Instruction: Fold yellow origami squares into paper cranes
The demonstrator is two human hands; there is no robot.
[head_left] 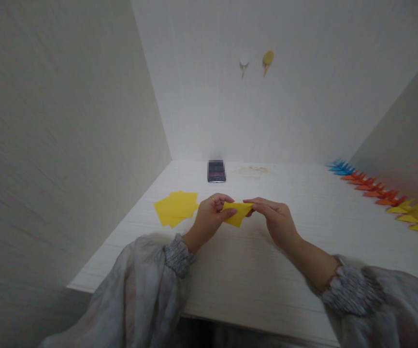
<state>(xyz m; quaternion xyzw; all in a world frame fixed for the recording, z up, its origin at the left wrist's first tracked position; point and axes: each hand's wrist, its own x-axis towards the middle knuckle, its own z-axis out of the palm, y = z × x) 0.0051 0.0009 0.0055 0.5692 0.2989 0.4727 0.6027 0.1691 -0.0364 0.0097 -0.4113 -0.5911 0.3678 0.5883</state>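
- White table (288,285): this broad surface lies beneath both your forearms; a firm backing such as this helps you press a crease flat.
- Row of folded papers (373,188): blue, orange and yellow pieces run along the table's right side, well apart from your hands, so your elbow has room.
- Right hand (280,222): your thumb and fingers close on the right end of the paper's upper edge. Pinch lightly here; a hard grip would probably dent the corner.
- Left hand (209,216): your thumb lies across the near face with fingers behind, clamping the paper's left part. Let this hand anchor while the other aligns.
- Yellow sheets (176,209): a loose, fanned stack lies flat just left of your left hand; lift your wrist clear so the sheets do not slide.
- Yellow paper (239,213): the worked piece is between your two hands, its upper edge nearly level, a point directed down toward you. Whether that point touches the table, you cannot tell. Match the edges first, then run a fingertip along the crease from one end to the other.
- Phone (216,171): it lies beyond your hands, out of their way.
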